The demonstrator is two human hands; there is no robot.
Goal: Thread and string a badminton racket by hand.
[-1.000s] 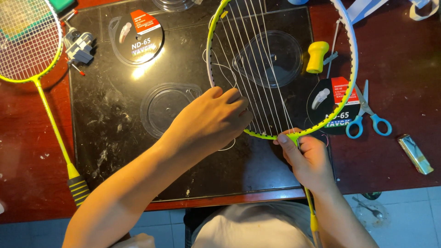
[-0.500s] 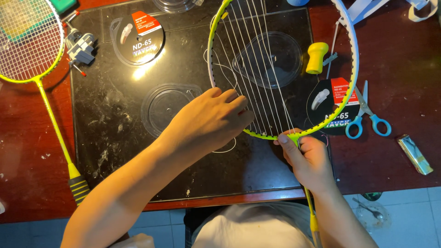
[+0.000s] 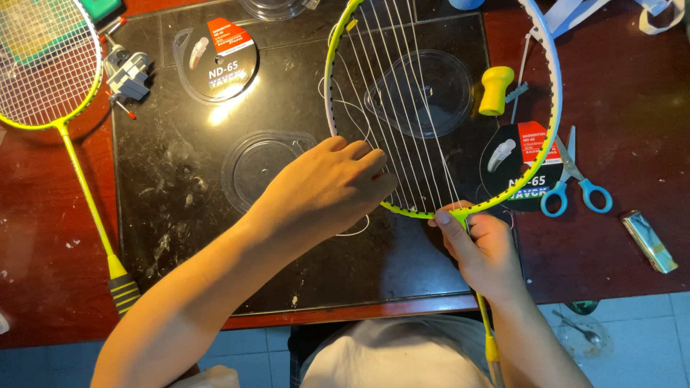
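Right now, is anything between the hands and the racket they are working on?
No. The left hand rests right on the strings, and the right hand grips the racket where frame meets shaft.

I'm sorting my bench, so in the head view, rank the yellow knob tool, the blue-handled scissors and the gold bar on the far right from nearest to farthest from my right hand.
From the right hand:
1. Blue-handled scissors, just up and to its right.
2. Yellow knob tool, straight above, by the racket frame.
3. Gold bar, far right on the red table.
The first two are fairly close in distance.
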